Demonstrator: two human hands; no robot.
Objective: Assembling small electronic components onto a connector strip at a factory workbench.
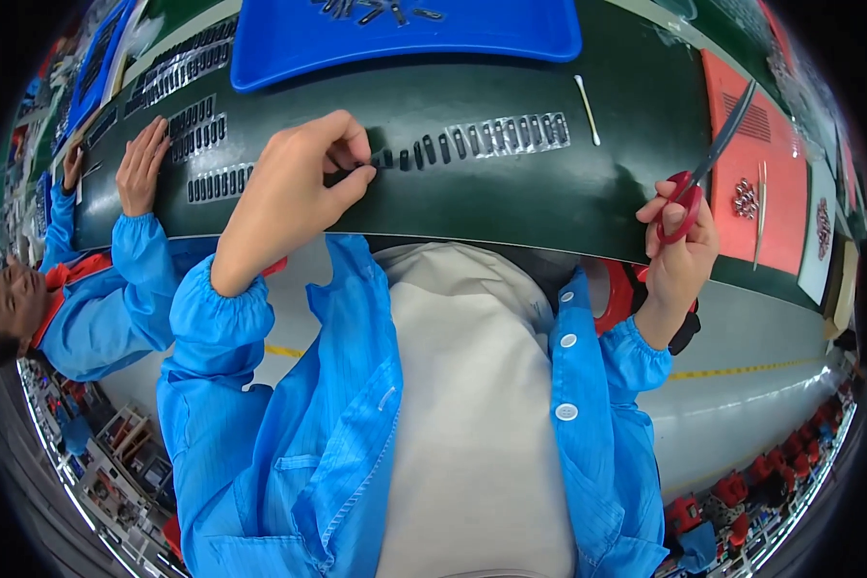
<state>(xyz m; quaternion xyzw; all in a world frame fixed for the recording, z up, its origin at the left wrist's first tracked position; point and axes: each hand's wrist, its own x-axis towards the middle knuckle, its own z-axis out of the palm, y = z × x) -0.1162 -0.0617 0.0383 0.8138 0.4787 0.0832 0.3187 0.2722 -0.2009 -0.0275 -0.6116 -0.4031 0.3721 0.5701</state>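
Note:
My left hand (303,178) is closed in a pinch over the dark green table (511,197), thumb and forefinger at a small black part, mostly hidden by the fingers. From those fingertips a row of small black oblong parts (430,149) runs to the right. The right stretch of the row lies on a clear plastic strip (511,135). Red-handled scissors (718,149) are in my right hand (682,236), fingers around the handles, blades pointing up and away at the table's right side.
A blue tray (405,60) with loose black parts stands at the back. A cotton swab (588,111) lies right of the row. On a red mat (742,226) are tweezers (761,212) and small metal pieces (745,198). At left, a co-worker's hand (143,166) rests near more filled strips (197,130).

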